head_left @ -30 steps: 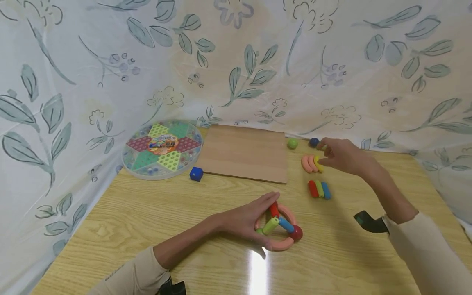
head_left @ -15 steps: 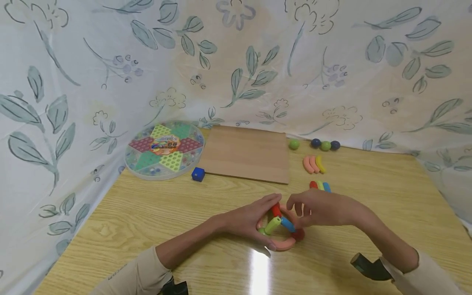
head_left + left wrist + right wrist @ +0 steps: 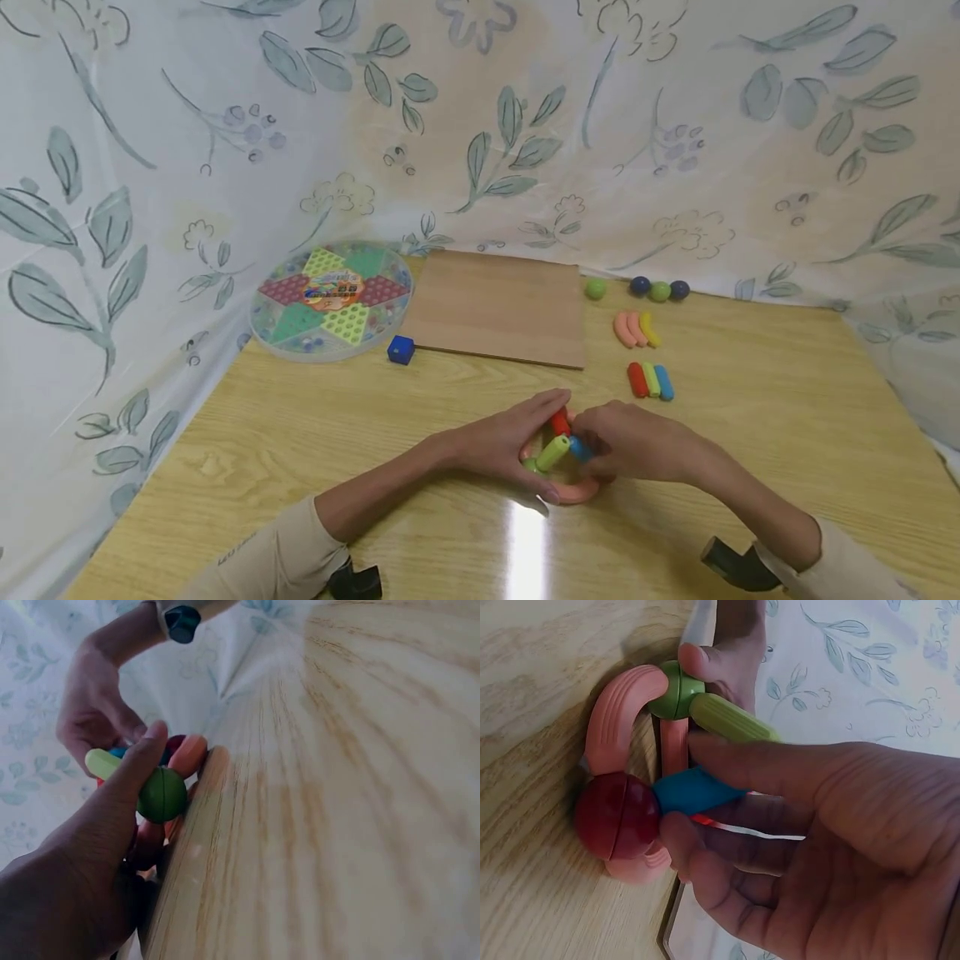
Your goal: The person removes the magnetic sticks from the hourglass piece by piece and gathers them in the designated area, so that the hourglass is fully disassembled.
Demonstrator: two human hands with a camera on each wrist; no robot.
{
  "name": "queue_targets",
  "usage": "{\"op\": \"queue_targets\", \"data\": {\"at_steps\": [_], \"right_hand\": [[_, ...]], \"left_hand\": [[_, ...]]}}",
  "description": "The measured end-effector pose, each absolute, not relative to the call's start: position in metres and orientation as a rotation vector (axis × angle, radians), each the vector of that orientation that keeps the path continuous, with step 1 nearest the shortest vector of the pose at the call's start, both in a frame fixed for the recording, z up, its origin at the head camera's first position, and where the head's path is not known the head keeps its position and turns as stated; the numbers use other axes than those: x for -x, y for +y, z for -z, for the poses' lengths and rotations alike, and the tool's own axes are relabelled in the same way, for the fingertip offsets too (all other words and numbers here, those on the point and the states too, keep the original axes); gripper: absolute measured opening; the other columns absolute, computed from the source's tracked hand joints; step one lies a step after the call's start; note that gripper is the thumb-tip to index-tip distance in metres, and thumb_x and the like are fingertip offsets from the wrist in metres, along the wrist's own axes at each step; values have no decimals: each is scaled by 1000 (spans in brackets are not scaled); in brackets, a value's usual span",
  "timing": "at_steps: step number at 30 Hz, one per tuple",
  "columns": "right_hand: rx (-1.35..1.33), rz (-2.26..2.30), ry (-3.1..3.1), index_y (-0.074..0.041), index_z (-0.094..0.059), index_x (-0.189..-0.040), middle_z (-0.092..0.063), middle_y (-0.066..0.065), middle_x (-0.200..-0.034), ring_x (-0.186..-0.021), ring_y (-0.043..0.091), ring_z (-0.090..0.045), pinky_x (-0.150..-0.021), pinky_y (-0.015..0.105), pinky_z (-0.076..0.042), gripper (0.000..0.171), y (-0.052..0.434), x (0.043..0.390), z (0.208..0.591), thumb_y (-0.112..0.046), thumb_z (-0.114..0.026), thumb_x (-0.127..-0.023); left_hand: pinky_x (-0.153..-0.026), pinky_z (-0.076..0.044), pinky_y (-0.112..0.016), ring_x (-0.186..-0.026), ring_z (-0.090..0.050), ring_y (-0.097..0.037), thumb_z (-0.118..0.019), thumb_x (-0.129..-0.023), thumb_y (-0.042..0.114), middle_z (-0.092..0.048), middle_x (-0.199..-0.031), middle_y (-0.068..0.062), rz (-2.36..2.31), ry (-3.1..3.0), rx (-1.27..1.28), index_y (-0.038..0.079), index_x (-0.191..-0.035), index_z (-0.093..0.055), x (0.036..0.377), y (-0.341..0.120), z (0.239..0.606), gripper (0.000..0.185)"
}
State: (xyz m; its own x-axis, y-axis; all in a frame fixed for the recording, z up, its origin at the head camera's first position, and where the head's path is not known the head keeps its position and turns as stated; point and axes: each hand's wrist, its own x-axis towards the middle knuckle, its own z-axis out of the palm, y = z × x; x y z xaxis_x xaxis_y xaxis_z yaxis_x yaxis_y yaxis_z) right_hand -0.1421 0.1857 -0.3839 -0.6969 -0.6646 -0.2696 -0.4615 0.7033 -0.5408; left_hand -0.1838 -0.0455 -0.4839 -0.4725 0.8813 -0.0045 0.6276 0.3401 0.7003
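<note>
A ring of curved pink pieces (image 3: 574, 492) and balls lies on the wooden table, with short rods leaning inward from it. My left hand (image 3: 491, 446) grips the ring's left side, its thumb beside a green ball (image 3: 161, 795). My right hand (image 3: 637, 442) pinches the blue rod (image 3: 694, 791) between thumb and fingers; that rod meets a dark red ball (image 3: 615, 817). A light green rod (image 3: 553, 454) rises from the green ball, and a red rod (image 3: 560, 422) stands at the far side. The ball under the red rod is hidden.
Red, light green and blue rods (image 3: 651, 381) lie in a row beyond my right hand. Behind them are curved pieces (image 3: 636, 330) and several balls (image 3: 659, 291). A wooden board (image 3: 495, 308), blue cube (image 3: 401, 350) and round Chinese checkers board (image 3: 330, 300) stand farther left.
My right hand has come from the back-right balls down to the ring and now pinches the blue rod. The left hand has stayed on the ring.
</note>
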Motion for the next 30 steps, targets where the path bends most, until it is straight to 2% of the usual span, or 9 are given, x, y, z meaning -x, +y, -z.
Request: {"op": "queue_targets", "data": {"at_steps": [5,12,24,30], "right_hand": [[874,570,2498,-16,-63,-84,-48,-12,-69,-64,0,-43,-58,17,-38,17,184,141,384,-8,-76,-93],[839,621,2445,-10,-63,-94,-56,-10,-73,-64,0,-48,-58,17,-43,9,186,138,382,-5,-70,-96],[785,606,2474,-9,-60,-97,-49,-9,-69,-59,1,-43,-55,17,-35,7,187,138,379,-3,-63,-98],[760,615,2465,-7,-62,-97,-51,-8,-70,-60,2,-44,-56,17,-35,4,187,141,377,-4,-63,-99]], "left_hand": [[-131,-27,-45,-165,-11,-22,-80,-89,50,-2,-178,1,-899,2231,-1332,16,-169,-2,184,-46,483,117],[-131,-26,-47,-165,-12,-25,-81,-89,49,-4,-178,-5,-895,2234,-1337,13,-169,-4,183,-45,481,117],[-131,-26,-46,-165,-12,-25,-81,-88,51,-3,-178,-1,-908,2236,-1339,14,-169,-4,184,-44,484,118],[-132,-26,-46,-165,-13,-26,-82,-88,49,-5,-178,-6,-930,2224,-1347,13,-169,-5,185,-43,483,118]]}}
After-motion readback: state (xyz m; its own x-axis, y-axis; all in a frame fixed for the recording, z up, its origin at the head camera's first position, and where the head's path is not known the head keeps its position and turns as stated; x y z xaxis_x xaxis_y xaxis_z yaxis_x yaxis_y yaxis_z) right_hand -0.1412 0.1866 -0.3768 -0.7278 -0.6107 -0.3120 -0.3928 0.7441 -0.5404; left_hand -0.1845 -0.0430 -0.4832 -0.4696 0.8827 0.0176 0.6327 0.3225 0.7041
